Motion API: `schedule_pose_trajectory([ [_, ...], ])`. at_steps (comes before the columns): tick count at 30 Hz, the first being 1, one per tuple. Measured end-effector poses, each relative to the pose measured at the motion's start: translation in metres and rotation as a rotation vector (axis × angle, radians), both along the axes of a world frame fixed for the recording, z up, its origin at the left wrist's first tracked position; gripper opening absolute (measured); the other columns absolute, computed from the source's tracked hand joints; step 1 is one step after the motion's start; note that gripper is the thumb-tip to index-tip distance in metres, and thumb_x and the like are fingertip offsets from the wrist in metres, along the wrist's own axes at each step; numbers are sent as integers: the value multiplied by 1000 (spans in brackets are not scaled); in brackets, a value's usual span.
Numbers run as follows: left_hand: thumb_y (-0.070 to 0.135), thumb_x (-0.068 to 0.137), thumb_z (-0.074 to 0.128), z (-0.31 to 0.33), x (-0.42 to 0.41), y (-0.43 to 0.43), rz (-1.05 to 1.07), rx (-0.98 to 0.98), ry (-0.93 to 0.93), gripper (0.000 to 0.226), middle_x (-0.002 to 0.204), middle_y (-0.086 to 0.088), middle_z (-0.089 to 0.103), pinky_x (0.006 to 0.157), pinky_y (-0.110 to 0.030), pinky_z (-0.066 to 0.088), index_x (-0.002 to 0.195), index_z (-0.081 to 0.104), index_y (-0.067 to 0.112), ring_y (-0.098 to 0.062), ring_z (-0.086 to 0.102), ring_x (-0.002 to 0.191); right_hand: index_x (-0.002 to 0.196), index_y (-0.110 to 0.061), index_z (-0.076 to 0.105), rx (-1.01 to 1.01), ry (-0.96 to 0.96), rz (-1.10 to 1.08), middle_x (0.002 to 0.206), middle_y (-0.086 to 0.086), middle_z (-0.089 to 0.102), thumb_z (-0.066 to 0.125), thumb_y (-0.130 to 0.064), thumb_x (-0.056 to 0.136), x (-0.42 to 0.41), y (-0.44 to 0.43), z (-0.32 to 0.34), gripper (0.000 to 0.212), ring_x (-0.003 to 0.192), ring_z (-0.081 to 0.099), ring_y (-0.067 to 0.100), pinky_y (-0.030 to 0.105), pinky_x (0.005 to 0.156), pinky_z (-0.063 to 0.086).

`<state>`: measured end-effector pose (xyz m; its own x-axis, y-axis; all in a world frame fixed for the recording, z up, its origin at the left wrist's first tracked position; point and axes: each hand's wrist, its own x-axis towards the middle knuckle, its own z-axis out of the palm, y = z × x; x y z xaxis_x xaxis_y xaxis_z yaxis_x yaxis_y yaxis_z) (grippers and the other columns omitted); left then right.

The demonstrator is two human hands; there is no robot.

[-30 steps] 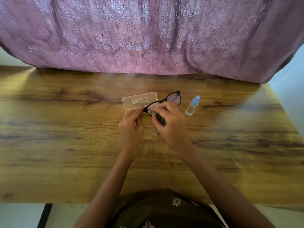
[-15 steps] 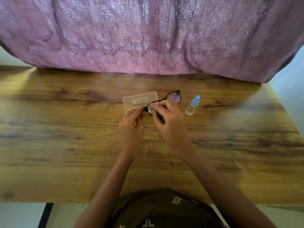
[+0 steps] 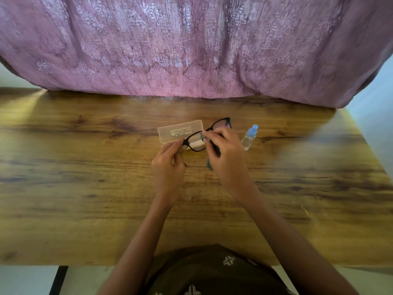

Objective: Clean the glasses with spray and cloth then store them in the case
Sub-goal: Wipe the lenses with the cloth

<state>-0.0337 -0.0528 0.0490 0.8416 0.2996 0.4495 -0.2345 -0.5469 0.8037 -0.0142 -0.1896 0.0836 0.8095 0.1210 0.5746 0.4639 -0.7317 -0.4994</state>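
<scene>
Wood-grain surface stretches wide under a pink patterned drape hanging along its far edge. Over the middle, the glasses are held up off the wood, just near of the case, which likely waits there for the last step; whether it is open I cannot tell. The left hand pinches the frame's left end between thumb and fingers, seemingly to steady it. The right hand curls round a grey cloth and presses it on the lens by the bridge, a tail of cloth hanging below the palm. The spray stands just right of the hands, within easy reach. The glasses have thin black full rims and clear lenses, the far one faintly violet. Any remaining smear is too fine to see.
</scene>
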Motion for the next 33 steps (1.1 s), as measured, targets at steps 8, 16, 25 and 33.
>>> schedule_pose_trajectory([
  [8, 1, 92, 60, -2, 2, 2, 3, -3, 1, 24, 104, -2, 71, 76, -40, 57, 113, 69, 6, -17, 67, 91, 106, 3, 72, -4, -18, 16, 90, 13, 65, 71, 1, 86, -8, 3, -5, 20, 86, 62, 23, 22, 81, 48],
  [16, -1, 91, 59, -3, 2, 2, -4, 20, 1, 27, 106, -2, 71, 78, -36, 57, 114, 69, 8, -14, 67, 93, 107, 3, 72, 12, -29, 81, 93, 13, 64, 70, 2, 86, -12, 7, -8, 21, 89, 61, 22, 23, 83, 48],
  [25, 0, 92, 58, -3, 2, 1, -1, 26, 16, 26, 105, -6, 72, 76, -42, 57, 114, 69, 5, -19, 67, 92, 104, 4, 72, 30, -27, 23, 90, 13, 64, 72, 3, 84, -10, 2, -7, 20, 86, 62, 21, 24, 79, 51],
  [33, -4, 90, 57, -2, 0, -1, -16, 65, 4, 29, 106, -7, 71, 79, -38, 58, 115, 68, 5, -18, 68, 93, 108, 2, 71, -8, -15, 97, 98, 12, 65, 69, 1, 87, -14, 15, -8, 21, 95, 61, 21, 23, 89, 48],
])
